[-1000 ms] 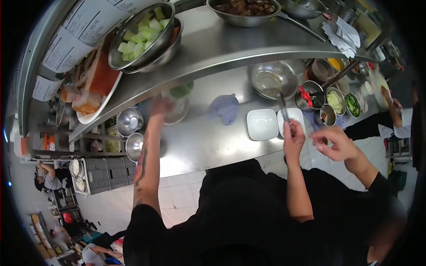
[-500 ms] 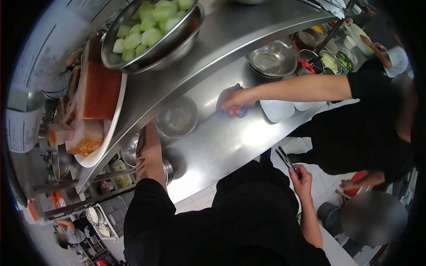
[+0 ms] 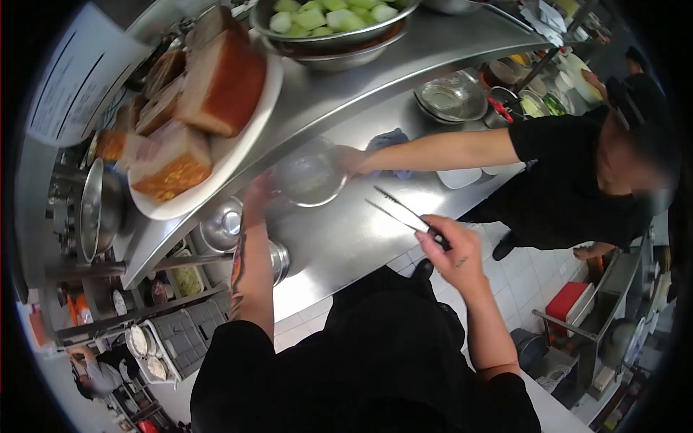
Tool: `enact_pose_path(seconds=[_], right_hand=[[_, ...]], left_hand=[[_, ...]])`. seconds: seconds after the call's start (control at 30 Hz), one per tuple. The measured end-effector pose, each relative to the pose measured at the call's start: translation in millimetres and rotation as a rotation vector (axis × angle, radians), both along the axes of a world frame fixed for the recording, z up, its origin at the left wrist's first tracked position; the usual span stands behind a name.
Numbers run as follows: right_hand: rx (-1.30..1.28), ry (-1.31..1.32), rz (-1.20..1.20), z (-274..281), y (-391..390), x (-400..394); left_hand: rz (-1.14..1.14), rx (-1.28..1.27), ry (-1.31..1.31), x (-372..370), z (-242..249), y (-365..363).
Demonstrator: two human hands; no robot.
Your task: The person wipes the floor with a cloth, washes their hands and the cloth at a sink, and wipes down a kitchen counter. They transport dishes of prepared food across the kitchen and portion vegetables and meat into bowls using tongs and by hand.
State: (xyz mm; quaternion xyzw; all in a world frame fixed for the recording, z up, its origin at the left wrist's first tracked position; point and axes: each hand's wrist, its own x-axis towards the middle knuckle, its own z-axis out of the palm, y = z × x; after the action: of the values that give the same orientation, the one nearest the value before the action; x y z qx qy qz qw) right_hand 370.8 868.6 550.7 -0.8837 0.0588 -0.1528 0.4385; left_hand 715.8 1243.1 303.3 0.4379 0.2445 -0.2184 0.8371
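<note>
My right hand [image 3: 455,251] is wrapped around black-handled metal tongs [image 3: 399,212], whose two arms are spread above the counter. My left hand [image 3: 261,193] reaches under the raised shelf to the left rim of a metal bowl [image 3: 312,173]; its fingers are smeared, so a grip cannot be made out. At the bowl's right rim is a co-worker's hand [image 3: 352,160], also blurred. Behind that person's forearm lies a crumpled blue-grey cloth [image 3: 390,138] on the steel counter [image 3: 328,249].
Overhead, the steel shelf [image 3: 325,101] carries a white platter [image 3: 253,141] of roast pork slabs [image 3: 224,83] and a bowl of cut green vegetable [image 3: 328,18]. Stacked metal bowls [image 3: 451,97] and a white dish [image 3: 459,178] stand right. The co-worker [image 3: 556,162] stands across at right.
The tongs have risen over the counter and their arms have spread. The co-worker's hand has left the cloth for the bowl's rim. My left hand now shows beside the bowl. The view has shifted.
</note>
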Motion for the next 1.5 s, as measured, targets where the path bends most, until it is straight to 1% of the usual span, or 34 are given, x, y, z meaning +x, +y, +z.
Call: enact_pose_path(seconds=[0.03, 0.07, 0.1, 0.17, 0.27, 0.3, 0.37, 0.4, 0.43, 0.53, 0.57, 0.63, 0.67, 0.7, 0.73, 0.77, 0.8, 0.83, 0.87, 0.9, 0.93, 1.0, 1.03, 1.1, 1.13, 1.2, 1.27, 1.3, 1.33, 1.37, 1.4, 1.43, 1.47, 1.5], right_hand=[[0.008, 0.000, 0.015, 9.0, 2.5, 2.7], [0.001, -0.053, 0.019, 16.2, 2.7, 3.7], [-0.008, -0.107, 0.018, 21.4, 2.1, 3.3], [-0.005, -0.096, 0.002, 25.8, 4.7, -9.0], [0.075, 0.037, -0.013, 24.5, 13.7, -36.8], [0.074, 0.039, -0.026, 22.2, 17.8, -44.9], [0.157, 0.098, -0.018, 16.7, 19.2, -64.5], [0.221, 0.148, -0.042, 15.2, 18.9, -74.0], [0.207, 0.151, -0.086, 12.8, 16.4, -81.7], [0.262, 0.151, -0.111, 4.0, 2.1, -100.1], [0.251, 0.148, -0.143, 2.6, -5.6, -102.6], [0.146, 0.052, -0.140, 2.4, -26.9, -102.0], [0.140, 0.053, -0.161, 4.6, -42.2, -100.1], [0.087, 0.029, -0.224, 4.1, -61.3, -96.5], [0.014, -0.048, -0.303, 7.8, -82.4, -88.0], [0.039, -0.196, -0.410, -9.2, -109.3, -76.4], [0.168, -0.135, -0.499, -0.9, -135.8, -65.2], [0.103, -0.146, -0.572, -12.3, -171.6, -52.6], [0.108, -0.178, -0.616, -6.3, -200.2, -33.8], [0.131, -0.210, -0.615, -18.3, -239.9, -15.5], [0.132, -0.173, -0.610, -37.1, -285.9, 3.7], [-0.165, 0.006, -0.622, -46.1, -352.4, 45.9], [-0.159, 0.006, -0.594, -52.7, -380.9, 69.0], [-0.329, 0.222, -0.453, -68.4, -430.0, 120.2], [-0.323, 0.217, -0.420, -76.9, -450.1, 144.9], [-0.463, 0.200, -0.242, -93.1, -485.1, 188.8], [-0.460, 0.296, -0.123, -110.5, -516.6, 229.3], [-0.439, 0.338, -0.120, -124.7, -531.9, 248.2], [-0.452, 0.390, -0.111, -116.7, -530.0, 253.2], [-0.505, 0.407, -0.082, -121.5, -537.6, 259.6], [-0.638, 0.375, -0.125, -126.4, -542.2, 260.6], [-0.634, 0.443, -0.199, -97.9, -517.5, 247.2], [-0.790, 0.161, -0.235, -109.7, -519.8, 238.2], [-0.740, 0.019, -0.250, -99.8, -499.1, 224.9]], left_hand=[[-0.007, -0.008, 0.012, -8.5, 4.1, 2.1], [0.003, -0.016, 0.020, -12.2, 7.4, 4.6], [0.026, -0.022, 0.019, -9.2, 6.8, 8.1], [0.125, -0.024, -0.007, 9.7, 5.3, 17.2], [0.355, -0.088, -0.125, 59.4, -27.9, 37.3], [0.433, -0.128, -0.179, 72.7, -42.0, 45.2], [0.515, -0.187, -0.264, 92.0, -65.6, 56.2], [0.533, -0.192, -0.280, 98.7, -73.9, 57.7], [0.526, -0.183, -0.292, 99.2, -78.1, 60.6], [0.515, -0.038, -0.294, 105.4, -90.8, 56.6], [0.498, -0.083, -0.282, 95.8, -75.2, 50.2], [0.405, -0.089, -0.246, 80.4, -70.8, 42.7], [0.365, -0.104, -0.291, 57.7, -53.0, 30.0], [0.329, -0.117, -0.337, 27.4, -26.8, 11.7], [0.321, -0.126, -0.336, 3.5, -12.4, -2.7], [0.296, -0.098, -0.327, -18.4, -1.3, -15.7], [0.272, -0.070, -0.319, -39.8, 8.9, -29.8], [0.269, -0.075, -0.321, -63.6, 21.6, -46.8], [0.248, -0.063, -0.314, -87.2, 33.5, -64.7], [0.233, -0.051, -0.308, -105.0, 38.2, -78.3], [0.247, -0.052, -0.312, -118.6, 32.0, -84.6], [0.118, 0.106, -0.209, -147.3, 17.0, -98.0], [0.145, 0.116, -0.207, -163.4, 14.3, -108.6], [0.064, 0.123, -0.119, -199.2, 15.1, -139.4], [0.096, 0.135, -0.119, -212.7, 18.3, -156.4], [0.084, 0.193, -0.014, -237.1, 24.9, -191.9], [0.063, 0.271, 0.002, -257.1, 32.6, -219.7], [0.041, 0.275, -0.001, -265.5, 40.0, -232.6], [0.046, 0.296, 0.011, -272.7, 35.5, -237.4], [0.058, 0.312, 0.004, -277.3, 44.8, -249.7], [0.048, 0.322, -0.010, -280.5, 47.8, -257.3], [0.048, 0.333, -0.023, -281.4, 58.4, -267.1], [0.059, 0.349, -0.029, -282.1, 58.9, -270.7], [0.061, 0.358, -0.040, -282.5, 58.6, -272.0]])
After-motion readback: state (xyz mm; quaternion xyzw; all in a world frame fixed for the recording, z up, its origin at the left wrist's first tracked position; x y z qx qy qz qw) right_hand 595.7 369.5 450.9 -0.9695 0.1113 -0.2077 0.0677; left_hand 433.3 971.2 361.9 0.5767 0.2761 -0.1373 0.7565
